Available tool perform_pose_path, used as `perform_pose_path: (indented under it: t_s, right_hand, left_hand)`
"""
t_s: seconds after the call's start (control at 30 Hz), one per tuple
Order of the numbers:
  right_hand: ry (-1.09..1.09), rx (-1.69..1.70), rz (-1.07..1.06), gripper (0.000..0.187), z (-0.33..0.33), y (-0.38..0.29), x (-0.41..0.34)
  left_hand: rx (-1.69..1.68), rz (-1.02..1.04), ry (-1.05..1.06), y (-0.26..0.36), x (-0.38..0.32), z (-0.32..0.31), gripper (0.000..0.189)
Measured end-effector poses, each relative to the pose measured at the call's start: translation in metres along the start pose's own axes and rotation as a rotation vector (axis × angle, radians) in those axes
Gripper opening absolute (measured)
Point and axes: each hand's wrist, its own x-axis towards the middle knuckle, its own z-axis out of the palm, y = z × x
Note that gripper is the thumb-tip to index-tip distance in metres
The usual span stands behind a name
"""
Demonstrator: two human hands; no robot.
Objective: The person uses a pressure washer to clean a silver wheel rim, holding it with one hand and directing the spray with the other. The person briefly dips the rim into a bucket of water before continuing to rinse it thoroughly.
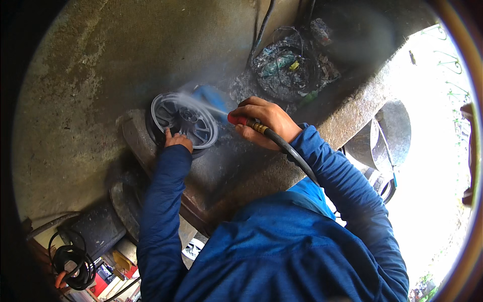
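Note:
A grey spoked wheel rim (203, 133), probably alloy, rests tilted on the stained concrete ledge (226, 181). My left hand (179, 141) holds its near edge, one finger reaching toward the spokes. In my right hand (268, 120) is a red-tipped nozzle (237, 119) with a brass-coloured fitting, joined to a black hose (292, 151). A white jet of spray leaves the nozzle and strikes the rim's upper part, where mist hides some detail. Behind the wheel lies something blue (211, 97), partly veiled by the mist.
Wet rubbish fills a round container (281, 73) at the back. A rough wall (94, 75) stands behind the wheel. At lower left hangs a coiled black cable (73, 266) near a dark box (92, 230). A grey round vessel (394, 132) stands right of the ledge.

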Motion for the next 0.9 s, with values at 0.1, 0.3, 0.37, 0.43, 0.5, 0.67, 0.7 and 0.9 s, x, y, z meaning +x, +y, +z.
perform_pose_path:
  t_s: [0.1, 0.3, 0.37, 0.43, 0.5, 0.67, 0.7, 0.9]
  right_hand:
    - [0.034, 0.068, -0.183, 0.04, 0.002, 0.001, 0.0]
    - [0.064, 0.035, -0.133, 0.038, 0.004, 0.005, 0.004]
    - [0.053, 0.091, -0.131, 0.04, 0.005, 0.004, 0.004]
    - [0.042, 0.095, -0.123, 0.04, 0.005, 0.003, 0.004]
    - [0.048, 0.091, -0.133, 0.04, 0.007, 0.001, 0.005]
    - [0.037, 0.132, -0.235, 0.041, 0.016, -0.01, -0.002]
    - [0.055, 0.14, -0.187, 0.041, 0.016, -0.01, -0.003]
    - [0.068, 0.168, -0.229, 0.038, 0.019, -0.015, -0.006]
  left_hand:
    - [-0.025, 0.01, 0.004, 0.012, 0.001, 0.002, 0.031]
    - [-0.049, -0.025, 0.008, 0.02, -0.01, -0.01, 0.035]
    - [-0.039, -0.008, 0.029, 0.02, -0.012, -0.011, 0.035]
    - [-0.035, -0.008, 0.038, 0.02, -0.013, -0.011, 0.035]
    - [-0.045, -0.02, 0.029, 0.021, -0.012, -0.01, 0.035]
    - [-0.014, -0.016, 0.047, 0.022, -0.01, -0.008, 0.035]
    - [-0.019, -0.021, 0.029, 0.022, -0.01, -0.008, 0.035]
    - [-0.064, -0.018, 0.094, 0.022, -0.012, -0.005, 0.033]
